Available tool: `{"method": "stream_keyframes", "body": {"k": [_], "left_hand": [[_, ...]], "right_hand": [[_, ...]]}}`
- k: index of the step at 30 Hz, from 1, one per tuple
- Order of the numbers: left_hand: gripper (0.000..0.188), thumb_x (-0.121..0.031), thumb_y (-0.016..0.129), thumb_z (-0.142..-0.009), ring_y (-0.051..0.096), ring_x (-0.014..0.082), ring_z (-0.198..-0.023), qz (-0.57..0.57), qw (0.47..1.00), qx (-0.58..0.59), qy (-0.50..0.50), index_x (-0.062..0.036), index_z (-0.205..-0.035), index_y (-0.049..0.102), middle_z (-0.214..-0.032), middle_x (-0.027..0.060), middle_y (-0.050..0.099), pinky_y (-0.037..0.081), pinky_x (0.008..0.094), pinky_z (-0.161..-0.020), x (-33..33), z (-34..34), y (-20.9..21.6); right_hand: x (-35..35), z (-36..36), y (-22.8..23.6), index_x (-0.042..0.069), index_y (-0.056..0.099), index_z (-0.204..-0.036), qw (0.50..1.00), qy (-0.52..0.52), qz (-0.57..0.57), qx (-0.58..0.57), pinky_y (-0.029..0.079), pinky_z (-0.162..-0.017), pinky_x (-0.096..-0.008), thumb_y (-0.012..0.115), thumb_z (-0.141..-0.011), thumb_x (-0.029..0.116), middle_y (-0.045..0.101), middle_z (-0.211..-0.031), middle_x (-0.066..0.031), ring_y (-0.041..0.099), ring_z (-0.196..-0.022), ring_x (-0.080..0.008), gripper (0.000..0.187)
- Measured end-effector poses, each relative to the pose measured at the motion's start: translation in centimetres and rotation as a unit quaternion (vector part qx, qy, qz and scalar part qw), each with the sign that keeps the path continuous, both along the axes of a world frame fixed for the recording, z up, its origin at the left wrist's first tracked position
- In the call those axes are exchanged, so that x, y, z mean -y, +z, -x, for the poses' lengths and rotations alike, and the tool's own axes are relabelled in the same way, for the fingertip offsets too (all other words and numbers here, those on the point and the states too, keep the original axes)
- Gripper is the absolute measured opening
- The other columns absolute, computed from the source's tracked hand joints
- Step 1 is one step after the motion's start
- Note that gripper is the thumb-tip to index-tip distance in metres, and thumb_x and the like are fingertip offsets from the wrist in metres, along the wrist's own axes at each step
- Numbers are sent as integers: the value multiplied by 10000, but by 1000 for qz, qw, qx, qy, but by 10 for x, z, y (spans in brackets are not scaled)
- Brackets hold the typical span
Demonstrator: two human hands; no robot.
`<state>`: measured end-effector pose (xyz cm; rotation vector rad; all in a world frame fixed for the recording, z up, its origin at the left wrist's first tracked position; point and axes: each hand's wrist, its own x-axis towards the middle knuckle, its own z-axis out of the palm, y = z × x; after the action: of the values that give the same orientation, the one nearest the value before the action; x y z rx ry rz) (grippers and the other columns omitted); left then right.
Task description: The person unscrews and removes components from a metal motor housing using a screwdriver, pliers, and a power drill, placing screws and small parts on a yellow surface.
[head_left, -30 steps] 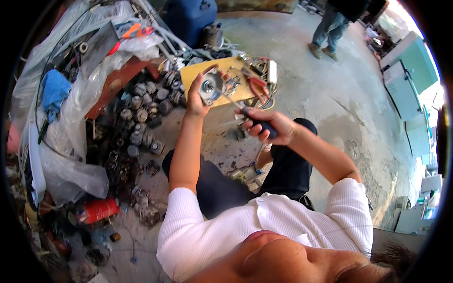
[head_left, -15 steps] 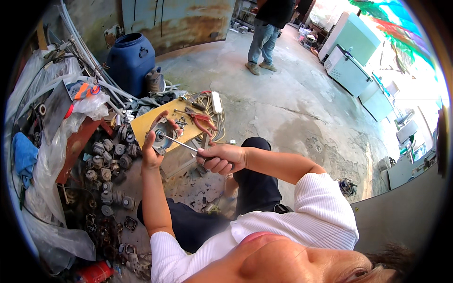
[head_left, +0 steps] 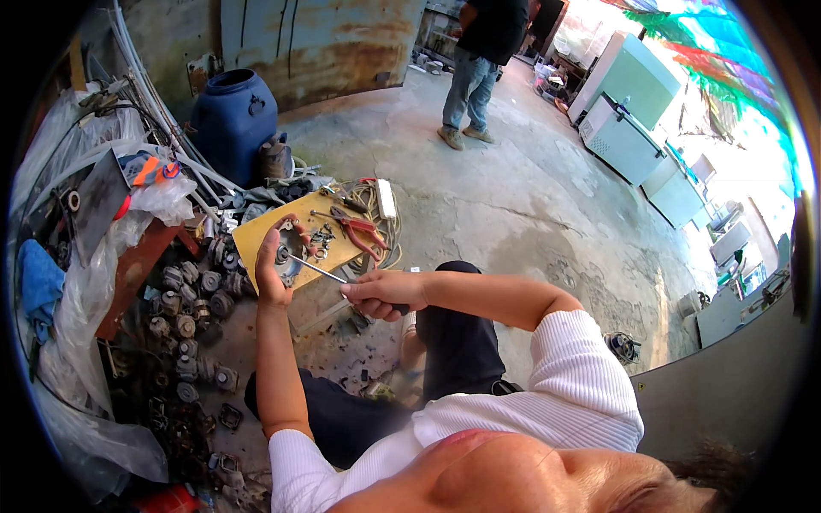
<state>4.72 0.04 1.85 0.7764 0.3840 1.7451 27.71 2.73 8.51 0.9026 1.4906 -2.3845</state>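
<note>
My left hand (head_left: 271, 272) is wrapped round a round metal motor cover (head_left: 296, 268), with its open side toward me and the fingers curled over the far rim. My right hand (head_left: 385, 293) grips a screwdriver (head_left: 318, 269) by its dark handle. The long shaft points left, and its tip meets the cover near the centre hole. Whether the tip sits in a slot cannot be made out. Beneath and behind the cover is a yellow board (head_left: 248, 241). On it lie red-handled pliers (head_left: 363, 229) and several small metal pieces (head_left: 322, 239).
Many small motors (head_left: 186, 326) are heaped on the floor at left, beside plastic sheeting (head_left: 77, 342). A blue barrel (head_left: 233, 120) stands behind the board. A white power strip (head_left: 386, 198) and coiled cable lie at its right. Another person (head_left: 470, 85) stands farther back, near chest freezers (head_left: 620, 137).
My right hand and the screwdriver have shifted slightly left, and the cover has tilted a little. The whole view has turned slightly. Both grips stay the same.
</note>
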Motion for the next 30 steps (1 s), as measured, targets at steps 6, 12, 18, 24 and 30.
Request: {"method": "stream_keyframes", "body": {"k": [6, 12, 18, 24, 30], "left_hand": [[410, -341, 489, -972, 601, 189, -917, 48, 993, 42, 99, -43, -1246, 555, -1066, 67, 622, 518, 394, -776, -21, 3, -19], [364, -326, 512, -954, 595, 176, -902, 98, 970, 84, 208, -74, -1206, 590, -1079, 48, 613, 504, 377, -740, -38, 18, -32], [436, -358, 499, -941, 591, 182, -965, 60, 957, 84, 272, -87, -1276, 563, -1149, 44, 605, 498, 399, -810, -47, 53, -43], [436, -319, 481, -936, 603, 201, -986, 71, 944, 89, 310, -62, -1278, 562, -1170, 67, 620, 499, 409, -824, -54, 48, -44], [409, -457, 490, -773, 607, 288, -732, 216, 919, 301, 138, -74, -873, 593, -790, 100, 633, 485, 545, -780, -69, 50, -65]], "right_hand": [[-11, 21, -5, 101, 486, -771, 965, 10, -254, 72, 353, -401, -260, 475, -995, 500, 402, -612, 32, 391, -471, -88, 458], [-33, 52, 12, 31, 574, -875, 884, 94, -438, 131, 433, -424, -315, 447, -990, 531, 504, -622, -41, 515, -498, -157, 529], [-46, 88, -3, -3, 662, -974, 741, 147, -649, 96, 526, -722, -447, 438, -982, 541, 662, -786, -190, 658, -737, -342, 588], [-46, 86, 0, 12, 675, -955, 709, 150, -679, 118, 519, -753, -485, 465, -974, 506, 688, -843, -203, 672, -824, -380, 537], [-103, 91, -12, 75, 669, -1050, 475, 275, -821, 155, 552, -709, -468, 534, -941, 473, 707, -939, -169, 700, -854, -345, 434]]}}
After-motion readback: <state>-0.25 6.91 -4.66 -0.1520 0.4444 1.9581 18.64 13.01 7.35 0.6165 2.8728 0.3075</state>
